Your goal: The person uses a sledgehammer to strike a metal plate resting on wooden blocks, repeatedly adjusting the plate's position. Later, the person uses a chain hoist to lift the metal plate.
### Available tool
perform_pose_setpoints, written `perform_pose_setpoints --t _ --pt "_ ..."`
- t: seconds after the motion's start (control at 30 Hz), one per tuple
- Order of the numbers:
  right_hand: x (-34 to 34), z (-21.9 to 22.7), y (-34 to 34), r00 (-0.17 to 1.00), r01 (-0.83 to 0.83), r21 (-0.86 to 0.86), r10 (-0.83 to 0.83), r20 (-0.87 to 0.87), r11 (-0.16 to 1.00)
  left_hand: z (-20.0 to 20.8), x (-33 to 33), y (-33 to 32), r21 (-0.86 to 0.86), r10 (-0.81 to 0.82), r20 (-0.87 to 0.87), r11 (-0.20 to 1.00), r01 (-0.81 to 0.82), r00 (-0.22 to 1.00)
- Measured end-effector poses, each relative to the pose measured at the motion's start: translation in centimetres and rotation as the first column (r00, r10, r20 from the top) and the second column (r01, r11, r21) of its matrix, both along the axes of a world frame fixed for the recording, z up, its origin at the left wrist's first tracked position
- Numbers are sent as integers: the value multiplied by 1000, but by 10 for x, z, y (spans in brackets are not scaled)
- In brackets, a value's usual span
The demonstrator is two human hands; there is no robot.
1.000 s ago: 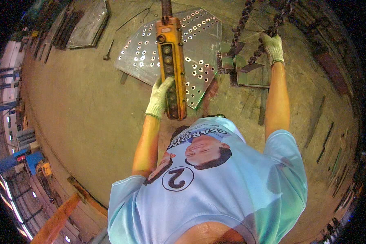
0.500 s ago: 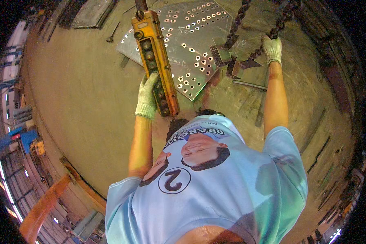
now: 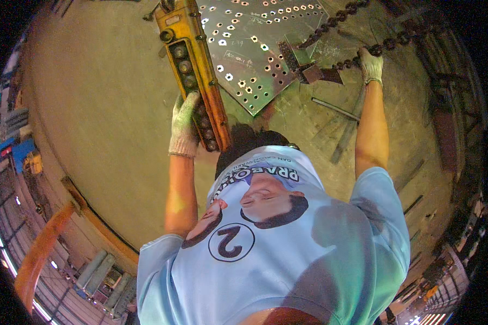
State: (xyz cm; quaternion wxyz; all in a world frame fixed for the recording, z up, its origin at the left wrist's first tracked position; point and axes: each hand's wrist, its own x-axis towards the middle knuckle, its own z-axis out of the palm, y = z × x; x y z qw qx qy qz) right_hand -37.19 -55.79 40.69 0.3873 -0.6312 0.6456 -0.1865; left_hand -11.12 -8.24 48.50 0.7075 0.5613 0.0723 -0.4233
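My left hand point(image 3: 184, 123), in a pale knitted glove, is closed around the lower part of a long yellow crane pendant control point(image 3: 207, 73). Its thumb lies by the column of round dark buttons. Out to the right, my gloved right hand point(image 3: 371, 67) grips a heavy dark chain point(image 3: 398, 41); the fingers are partly hidden behind the links. A second chain point(image 3: 333, 21) runs above it. Both chains lead down to angular metal pieces point(image 3: 312, 71) at the right edge of a grey steel plate point(image 3: 238, 40) pierced with many holes and marked in chalk.
On the floor right of the plate lies a thin metal bar point(image 3: 335, 109). Dark steel stock point(image 3: 444, 103) lines the far right. An orange beam point(image 3: 46, 254) stands at the lower left, with blue and yellow equipment point(image 3: 32, 161) beyond it.
The pendant and my left hand have shifted left and slightly up in the picture. The chains now slant more to the right. Both hands keep their hold.
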Motion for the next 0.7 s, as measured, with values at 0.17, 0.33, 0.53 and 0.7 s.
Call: perform_pose_setpoints --t 0.17,0.33,0.53,0.7 --pt "-103 -81 -86 891 -206 -382 334 306 901 -3 -9 -23 -193 -76 -63 979 62 995" --pt "-15 -98 -11 991 -61 -41 66 121 997 4 7 -3 -91 -2 20 996 3 1000" --pt "-83 -131 -69 824 -489 -353 290 -486 798 24 -1 -14 -136 20 1 991 -20 1000" --pt "-43 -130 -50 -47 -824 151 199 -979 547 22 -9 -13 -145 107 19 984 -103 994"
